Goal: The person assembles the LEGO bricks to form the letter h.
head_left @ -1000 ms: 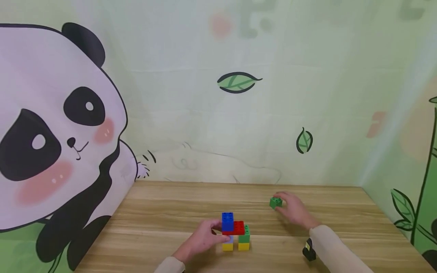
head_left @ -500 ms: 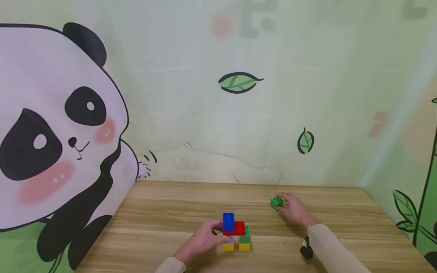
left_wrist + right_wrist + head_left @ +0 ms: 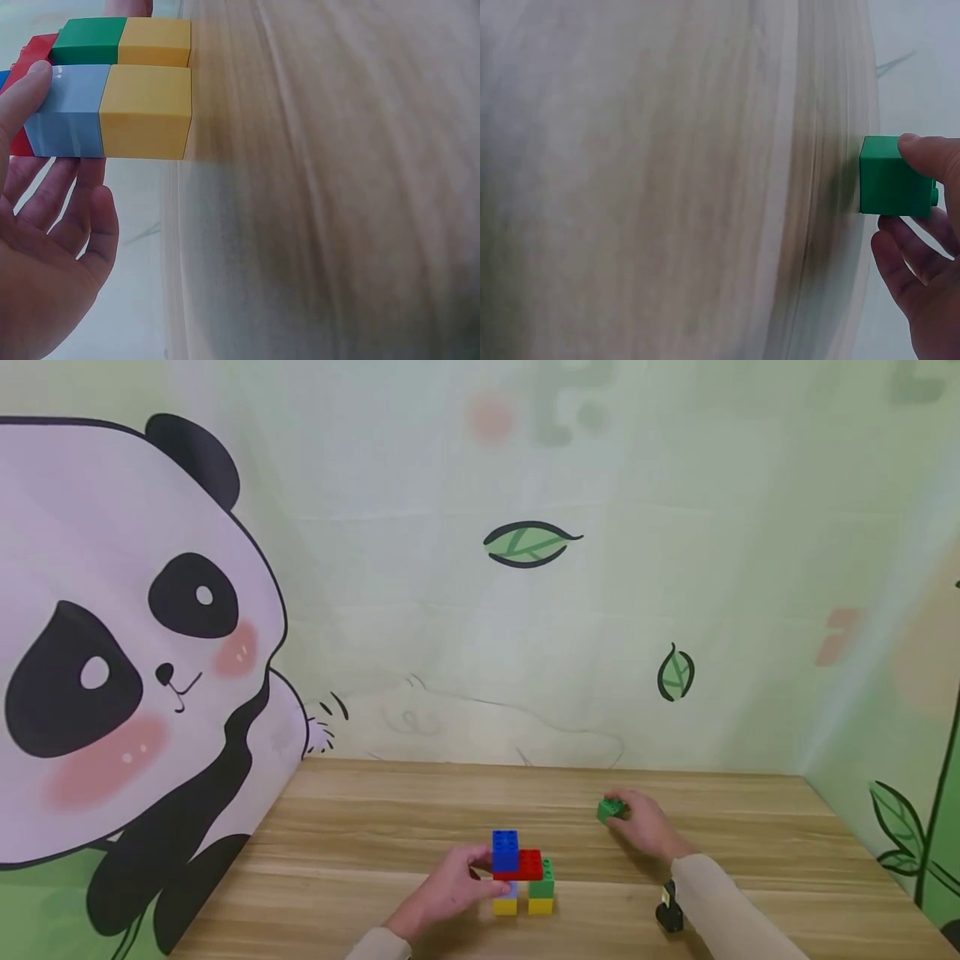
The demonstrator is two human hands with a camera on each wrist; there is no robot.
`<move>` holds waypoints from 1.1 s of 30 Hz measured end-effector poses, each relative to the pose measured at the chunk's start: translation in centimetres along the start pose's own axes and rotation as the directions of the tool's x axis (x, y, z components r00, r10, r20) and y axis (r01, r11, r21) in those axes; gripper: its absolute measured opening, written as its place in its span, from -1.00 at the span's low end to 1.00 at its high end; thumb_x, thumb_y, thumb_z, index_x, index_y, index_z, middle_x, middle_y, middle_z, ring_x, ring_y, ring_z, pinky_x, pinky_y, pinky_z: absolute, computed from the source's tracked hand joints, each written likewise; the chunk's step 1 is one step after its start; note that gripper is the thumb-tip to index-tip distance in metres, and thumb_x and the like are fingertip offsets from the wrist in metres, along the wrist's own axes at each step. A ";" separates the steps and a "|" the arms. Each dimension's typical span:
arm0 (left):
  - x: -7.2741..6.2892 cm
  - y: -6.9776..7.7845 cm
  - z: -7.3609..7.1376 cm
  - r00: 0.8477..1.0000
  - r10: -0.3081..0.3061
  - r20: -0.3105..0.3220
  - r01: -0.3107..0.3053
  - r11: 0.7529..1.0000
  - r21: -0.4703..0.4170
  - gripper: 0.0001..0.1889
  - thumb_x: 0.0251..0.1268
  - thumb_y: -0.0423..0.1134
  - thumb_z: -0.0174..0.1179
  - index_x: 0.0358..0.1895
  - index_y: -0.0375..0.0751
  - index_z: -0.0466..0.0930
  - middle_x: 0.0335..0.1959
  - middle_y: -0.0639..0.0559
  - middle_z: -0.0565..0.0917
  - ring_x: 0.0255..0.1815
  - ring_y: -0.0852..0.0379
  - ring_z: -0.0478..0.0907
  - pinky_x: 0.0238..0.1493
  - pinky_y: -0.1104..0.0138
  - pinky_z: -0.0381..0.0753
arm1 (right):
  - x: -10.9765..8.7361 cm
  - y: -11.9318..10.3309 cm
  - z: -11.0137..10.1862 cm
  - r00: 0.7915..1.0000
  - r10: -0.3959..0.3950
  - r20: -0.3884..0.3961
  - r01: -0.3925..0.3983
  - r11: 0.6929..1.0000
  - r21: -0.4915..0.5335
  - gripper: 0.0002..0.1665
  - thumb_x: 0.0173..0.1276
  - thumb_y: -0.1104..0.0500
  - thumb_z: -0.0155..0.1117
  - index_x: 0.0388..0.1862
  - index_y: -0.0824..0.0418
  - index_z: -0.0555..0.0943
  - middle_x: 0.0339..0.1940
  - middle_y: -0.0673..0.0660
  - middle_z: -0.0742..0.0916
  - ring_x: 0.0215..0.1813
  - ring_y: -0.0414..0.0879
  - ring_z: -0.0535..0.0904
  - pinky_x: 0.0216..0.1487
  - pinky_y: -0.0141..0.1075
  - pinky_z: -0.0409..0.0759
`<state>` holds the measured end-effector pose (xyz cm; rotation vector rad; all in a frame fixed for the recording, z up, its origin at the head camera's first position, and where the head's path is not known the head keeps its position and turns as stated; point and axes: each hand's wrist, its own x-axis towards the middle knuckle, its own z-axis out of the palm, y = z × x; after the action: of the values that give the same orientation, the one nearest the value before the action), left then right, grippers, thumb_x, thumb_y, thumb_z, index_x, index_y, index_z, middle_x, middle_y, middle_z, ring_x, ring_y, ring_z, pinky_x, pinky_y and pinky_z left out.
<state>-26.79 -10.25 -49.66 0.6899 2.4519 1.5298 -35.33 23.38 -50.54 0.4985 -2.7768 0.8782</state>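
My left hand [image 3: 453,885] grips the left side of a small toy-brick build, thumb on a light blue brick [image 3: 71,112]. That brick sits on a yellow brick [image 3: 146,112]. Beside it stands a second column, a green brick [image 3: 541,887] on another yellow brick [image 3: 540,907]. A red brick [image 3: 529,863] bridges both columns, topped at its left end by a blue brick [image 3: 505,852]. Further back and to the right, my right hand [image 3: 647,824] pinches a separate green brick [image 3: 894,176] between thumb and fingers, close over the table.
The wooden table [image 3: 390,810] reaches back to a printed fabric wall [image 3: 420,610] with a panda drawing [image 3: 187,693] at left. A small black object [image 3: 669,910] with a yellowish patch lies against the right sleeve [image 3: 723,902].
The view has shifted slightly, moving everything a little to the right in the picture. Both hands keep their holds, and the right fingers now cover more of the green brick.
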 end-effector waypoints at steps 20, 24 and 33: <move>-0.2 0.5 0.1 0.999 -0.045 -0.008 0.045 0.999 -0.007 -0.67 0.09 -0.09 0.38 -0.07 -0.04 0.62 -0.19 0.20 0.66 -0.13 0.16 0.54 -0.12 0.25 0.51 | -1.6 -1.7 -0.7 0.985 -0.166 0.044 0.166 0.986 0.014 -0.72 0.24 0.37 0.27 -0.05 0.29 0.54 -0.23 0.07 0.62 -0.18 -0.08 0.54 -0.26 -0.28 0.54; -0.3 0.5 0.1 0.999 -0.041 -0.010 0.041 0.999 -0.007 -0.68 0.09 -0.09 0.38 -0.08 -0.05 0.62 -0.20 0.20 0.66 -0.14 0.17 0.54 -0.13 0.26 0.51 | -2.0 -2.6 -1.3 0.981 -0.183 0.062 0.182 0.983 0.021 -0.71 0.28 0.33 0.24 -0.01 0.30 0.54 -0.21 0.04 0.62 -0.16 -0.09 0.54 -0.24 -0.28 0.55; -0.3 0.6 0.0 1.000 -0.026 -0.005 0.026 1.000 -0.009 -0.68 0.10 -0.10 0.38 -0.10 -0.10 0.63 -0.22 0.17 0.67 -0.14 0.16 0.54 -0.14 0.29 0.51 | -2.6 -5.0 -2.0 0.983 -0.161 0.092 0.161 0.987 0.008 -0.66 0.32 0.23 0.24 0.07 0.22 0.54 -0.12 -0.03 0.62 -0.10 -0.16 0.53 -0.14 -0.23 0.54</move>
<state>-26.32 -10.15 -49.14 0.6507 2.4469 1.5339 -30.96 21.37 -47.03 0.7701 -2.7697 0.8397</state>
